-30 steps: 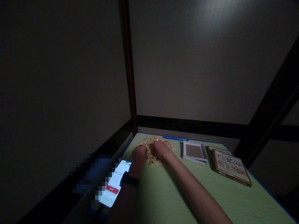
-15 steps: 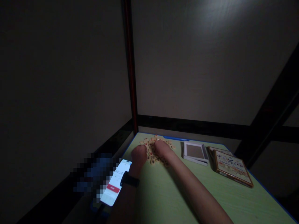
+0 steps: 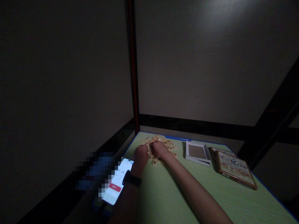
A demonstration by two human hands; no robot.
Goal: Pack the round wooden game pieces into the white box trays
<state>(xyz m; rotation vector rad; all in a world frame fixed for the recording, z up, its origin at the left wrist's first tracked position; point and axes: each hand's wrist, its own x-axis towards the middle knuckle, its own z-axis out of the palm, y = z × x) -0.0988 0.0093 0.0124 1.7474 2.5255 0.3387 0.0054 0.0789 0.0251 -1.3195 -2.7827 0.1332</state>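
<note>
Dim light falls on a room corner, where grey-brown walls (image 3: pixel 198 68) meet at a dark reddish upright post (image 3: pixel 133 68) and a black horizontal band (image 3: pixel 198 126) runs low across the far side. Beneath it stands a pale green tabletop with a blue edge (image 3: pixel 168 199).

Take the heap of small, round, tan, wooden-looking pieces with red and dark markings (image 3: pixel 169 144) as the clock's centre: it lies spread loosely near the table's far left corner, with the post beyond it at eleven o'clock. The left hand (image 3: pixel 141 154) is at the heap's nine o'clock side, its fingers curled in; I cannot tell whether they close on a piece. On that wrist is a black-strapped watch (image 3: pixel 132 179). The right hand (image 3: pixel 159 150) reaches in from five o'clock and covers the heap's middle, also curled, with its fingertips out of sight, so whether it grips anything cannot be told. Pieces show between the two hands and around the right one.

At three o'clock sits a shallow white open box with a brownish inside (image 3: pixel 197 151). Farther out, towards four, a flat cream printed case with brown edging (image 3: pixel 235 168) overlaps a similar, mostly hidden case (image 3: pixel 223 151). At eight o'clock glows a phone with a white screen and a red button (image 3: pixel 118 182), reading 00:28; a blue-grey pixelated patch (image 3: pixel 95 171) adjoins it.
</note>
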